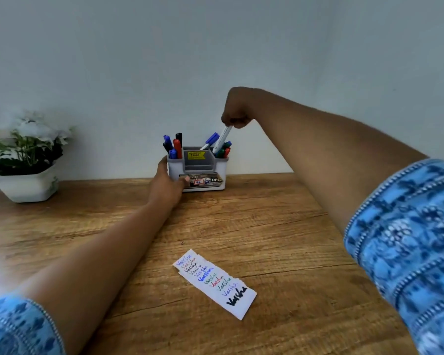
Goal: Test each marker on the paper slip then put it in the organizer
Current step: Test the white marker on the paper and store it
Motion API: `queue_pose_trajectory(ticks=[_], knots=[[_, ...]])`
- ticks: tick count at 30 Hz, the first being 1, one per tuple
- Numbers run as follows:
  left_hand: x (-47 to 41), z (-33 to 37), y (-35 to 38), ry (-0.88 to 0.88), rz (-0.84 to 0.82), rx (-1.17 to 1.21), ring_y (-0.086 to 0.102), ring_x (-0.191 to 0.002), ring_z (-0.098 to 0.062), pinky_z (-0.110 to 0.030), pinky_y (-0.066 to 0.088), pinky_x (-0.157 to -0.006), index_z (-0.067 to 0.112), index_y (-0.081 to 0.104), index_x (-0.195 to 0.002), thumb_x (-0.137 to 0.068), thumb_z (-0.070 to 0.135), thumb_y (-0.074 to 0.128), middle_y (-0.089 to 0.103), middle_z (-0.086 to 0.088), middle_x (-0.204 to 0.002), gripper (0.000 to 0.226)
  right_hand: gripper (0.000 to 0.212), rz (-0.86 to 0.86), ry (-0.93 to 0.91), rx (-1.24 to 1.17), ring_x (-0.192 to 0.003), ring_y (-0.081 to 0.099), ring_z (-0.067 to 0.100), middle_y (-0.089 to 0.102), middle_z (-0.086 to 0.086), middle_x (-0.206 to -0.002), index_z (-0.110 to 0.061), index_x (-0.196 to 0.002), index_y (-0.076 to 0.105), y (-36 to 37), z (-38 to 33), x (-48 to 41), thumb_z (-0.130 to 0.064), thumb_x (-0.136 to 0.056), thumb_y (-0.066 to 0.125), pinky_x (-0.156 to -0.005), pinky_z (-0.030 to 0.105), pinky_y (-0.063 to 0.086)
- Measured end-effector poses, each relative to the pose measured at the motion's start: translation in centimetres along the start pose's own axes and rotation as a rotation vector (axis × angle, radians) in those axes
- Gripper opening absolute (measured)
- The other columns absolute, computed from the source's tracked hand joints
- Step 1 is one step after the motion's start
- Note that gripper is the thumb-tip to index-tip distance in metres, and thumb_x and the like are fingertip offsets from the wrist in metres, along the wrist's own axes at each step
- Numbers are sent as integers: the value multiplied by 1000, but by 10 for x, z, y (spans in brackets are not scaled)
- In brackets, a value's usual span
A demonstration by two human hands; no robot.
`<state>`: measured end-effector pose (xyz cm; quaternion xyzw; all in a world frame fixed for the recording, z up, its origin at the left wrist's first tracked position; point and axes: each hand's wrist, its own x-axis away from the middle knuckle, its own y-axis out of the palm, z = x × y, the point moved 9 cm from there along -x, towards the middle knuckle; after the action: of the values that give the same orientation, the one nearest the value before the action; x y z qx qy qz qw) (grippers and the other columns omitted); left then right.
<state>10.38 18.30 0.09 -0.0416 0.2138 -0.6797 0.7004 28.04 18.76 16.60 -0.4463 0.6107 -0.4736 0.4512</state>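
Observation:
A white and grey organizer (203,167) stands at the back of the wooden table against the wall. Its left compartment holds several blue, red and black markers (174,147). Its right compartment holds more markers (224,149). My right hand (235,111) hovers above the right compartment, shut on the top of a white marker (222,139) whose lower end is inside that compartment. My left hand (168,184) grips the organizer's left side. The paper slip (215,283) lies nearer to me on the table, covered with several coloured scribbles.
A white pot with a flowering plant (27,160) stands at the back left of the wooden table (280,226). A plain wall rises right behind the organizer.

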Motion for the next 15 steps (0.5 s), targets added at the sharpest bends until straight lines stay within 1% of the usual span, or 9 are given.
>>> queue_pose_trajectory(ticks=[3,4,6,8,9,10,12,13,15], knots=[[-2,-1,1,10,4,-32,46,-131,-28,-39,43,-101,22,19,-151,-92,19,63,42,-6,-149,73,6,-71,6,-60,-64,52,20,56,9,-74,-4,-77,58,14,-6,-9,-5,-83,55,-48,23,48],[-2,-1,1,11,6,-41,46,-130,-28,-39,44,-101,22,18,-151,-93,19,62,42,-6,-149,73,8,-99,13,9,-65,50,21,54,11,-75,-2,-81,59,21,-7,-11,-5,-85,52,-52,26,45],[-4,-2,1,12,11,-39,47,-129,-27,-39,44,-99,24,18,-151,-93,18,62,43,-6,-147,73,15,-139,34,138,-60,44,22,49,13,-70,-1,-75,55,34,-7,-7,-5,-89,48,-55,28,36],[-5,-3,1,15,17,-31,48,-127,-27,-38,45,-98,24,19,-150,-94,17,61,45,-5,-145,71,14,-141,44,120,-57,41,18,45,10,-71,-4,-80,52,51,-6,-11,-6,-92,46,-53,26,35],[-6,-3,1,18,19,-35,49,-127,-27,-37,45,-96,24,19,-150,-94,16,61,46,-6,-145,70,7,-132,34,71,-61,44,18,46,10,-75,-4,-91,52,60,-5,-15,-7,-93,46,-55,26,39],[-6,-3,1,22,19,-41,50,-126,-27,-37,45,-95,24,20,-150,-94,16,60,47,-6,-144,70,13,-104,27,-37,-69,50,20,47,10,-82,-4,-104,50,69,-3,-20,-10,-93,47,-62,29,44],[-5,-3,2,27,17,-46,49,-126,-28,-38,45,-96,24,20,-150,-94,16,60,47,-6,-143,69,39,-59,73,-318,-90,51,24,46,10,-96,-4,-126,37,86,6,-28,-18,-92,47,-76,33,43],[-5,-2,2,28,15,-47,49,-127,-27,-38,44,-98,23,20,-150,-94,16,60,47,-6,-144,69,46,-29,114,-460,-94,48,24,45,11,-100,-3,-131,30,89,12,-28,-22,-91,44,-79,35,40],[-4,-1,3,30,9,-42,47,-129,-27,-39,43,-100,22,20,-150,-94,16,61,45,-6,-145,70,50,30,163,-666,-96,47,23,48,11,-101,-5,-135,24,90,22,-27,-27,-92,38,-80,34,38]])
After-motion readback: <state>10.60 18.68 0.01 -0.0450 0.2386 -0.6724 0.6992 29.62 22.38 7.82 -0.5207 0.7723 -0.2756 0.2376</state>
